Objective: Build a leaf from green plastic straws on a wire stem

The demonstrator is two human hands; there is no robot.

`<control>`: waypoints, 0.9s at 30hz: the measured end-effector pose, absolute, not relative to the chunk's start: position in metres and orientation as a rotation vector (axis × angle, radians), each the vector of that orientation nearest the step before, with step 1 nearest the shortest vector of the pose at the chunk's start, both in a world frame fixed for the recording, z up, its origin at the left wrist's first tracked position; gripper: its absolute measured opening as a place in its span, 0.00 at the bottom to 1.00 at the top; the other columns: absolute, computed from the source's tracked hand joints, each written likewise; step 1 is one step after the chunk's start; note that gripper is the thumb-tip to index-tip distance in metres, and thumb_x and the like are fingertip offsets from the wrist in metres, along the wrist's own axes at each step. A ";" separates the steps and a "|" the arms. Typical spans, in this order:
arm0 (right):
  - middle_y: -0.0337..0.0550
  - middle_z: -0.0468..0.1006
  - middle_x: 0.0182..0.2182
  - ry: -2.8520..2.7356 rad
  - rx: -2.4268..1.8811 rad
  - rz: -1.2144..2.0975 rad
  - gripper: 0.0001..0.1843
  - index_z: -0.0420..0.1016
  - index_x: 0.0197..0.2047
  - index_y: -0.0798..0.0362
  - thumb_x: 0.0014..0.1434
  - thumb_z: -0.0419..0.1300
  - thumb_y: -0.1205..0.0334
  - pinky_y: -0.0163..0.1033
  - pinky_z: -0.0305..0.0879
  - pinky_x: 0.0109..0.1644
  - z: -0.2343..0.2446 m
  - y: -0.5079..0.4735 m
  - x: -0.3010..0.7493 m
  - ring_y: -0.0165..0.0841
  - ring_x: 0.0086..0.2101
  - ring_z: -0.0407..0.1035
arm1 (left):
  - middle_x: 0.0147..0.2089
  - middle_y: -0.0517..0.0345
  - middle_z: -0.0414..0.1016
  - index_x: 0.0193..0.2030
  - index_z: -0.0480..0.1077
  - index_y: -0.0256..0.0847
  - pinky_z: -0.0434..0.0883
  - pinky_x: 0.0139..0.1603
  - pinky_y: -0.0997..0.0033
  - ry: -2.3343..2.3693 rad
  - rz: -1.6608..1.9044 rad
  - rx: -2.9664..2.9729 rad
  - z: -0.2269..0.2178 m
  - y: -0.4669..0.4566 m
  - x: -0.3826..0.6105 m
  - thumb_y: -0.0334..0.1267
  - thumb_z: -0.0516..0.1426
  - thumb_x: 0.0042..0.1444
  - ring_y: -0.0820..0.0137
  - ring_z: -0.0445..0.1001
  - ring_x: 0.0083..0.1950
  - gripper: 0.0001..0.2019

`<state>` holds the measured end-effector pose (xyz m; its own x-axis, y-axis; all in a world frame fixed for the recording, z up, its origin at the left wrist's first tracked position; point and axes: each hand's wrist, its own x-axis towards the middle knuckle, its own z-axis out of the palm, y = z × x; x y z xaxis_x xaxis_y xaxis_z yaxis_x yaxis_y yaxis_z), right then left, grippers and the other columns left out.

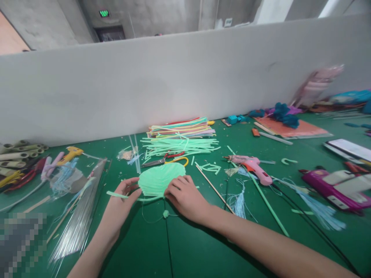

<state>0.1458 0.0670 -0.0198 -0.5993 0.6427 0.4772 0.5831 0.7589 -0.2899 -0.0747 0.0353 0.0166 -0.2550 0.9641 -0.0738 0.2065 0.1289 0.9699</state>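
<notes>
A mint-green oval piece (162, 178), seemingly made of fuzzy pipe cleaners laid side by side, is between my hands. My left hand (125, 197) is at its left edge, thumb and fingers closed on a loose green pipe cleaner (116, 194) that runs along the near edge. At the lower right, my right hand (187, 197) has its fingers bent and pinched on the oval piece; its fingertips are partly hidden. A small green pom-pom (165, 214) with a thin thread lies just below. Scissors (165, 159) with red and yellow handles lie behind the piece.
Bundles of pipe cleaners (182, 144) lie at the back by the grey partition (145, 85). On the right are a pink glue gun (251, 164), a blue tassel (240, 202) and a purple device (333, 191). Clear sticks (78, 220) and a yellow glue gun (71, 154) lie left.
</notes>
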 end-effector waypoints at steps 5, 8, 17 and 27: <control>0.44 0.75 0.37 -2.230 -0.916 0.211 0.08 0.72 0.40 0.53 0.68 0.52 0.64 0.41 0.55 0.44 -0.014 0.063 0.150 0.34 0.40 0.65 | 0.54 0.48 0.72 0.59 0.64 0.44 0.75 0.45 0.59 1.602 1.214 1.071 0.020 0.026 -0.059 0.52 0.64 0.50 0.57 0.76 0.51 0.31; 0.44 0.76 0.37 -2.181 -0.862 0.144 0.08 0.71 0.40 0.53 0.69 0.52 0.64 0.41 0.56 0.45 -0.013 0.061 0.151 0.34 0.39 0.65 | 0.51 0.51 0.76 0.52 0.68 0.45 0.77 0.47 0.55 1.309 1.142 0.815 0.022 0.019 -0.047 0.46 0.65 0.51 0.57 0.79 0.49 0.22; 0.43 0.77 0.37 -2.158 -0.733 -0.009 0.04 0.72 0.40 0.53 0.66 0.55 0.65 0.43 0.58 0.47 -0.011 0.058 0.152 0.34 0.39 0.65 | 0.43 0.56 0.81 0.38 0.73 0.41 0.75 0.56 0.53 0.977 1.153 0.533 0.020 0.020 -0.033 0.28 0.65 0.50 0.62 0.81 0.44 0.09; 0.45 0.63 0.47 -1.311 -1.004 0.535 0.28 0.56 0.48 0.46 0.52 0.68 0.50 0.47 0.64 0.49 0.003 0.061 0.175 0.39 0.48 0.64 | 0.38 0.58 0.83 0.34 0.72 0.42 0.76 0.55 0.58 0.868 1.424 0.546 0.029 0.016 -0.046 0.28 0.66 0.51 0.62 0.81 0.49 0.09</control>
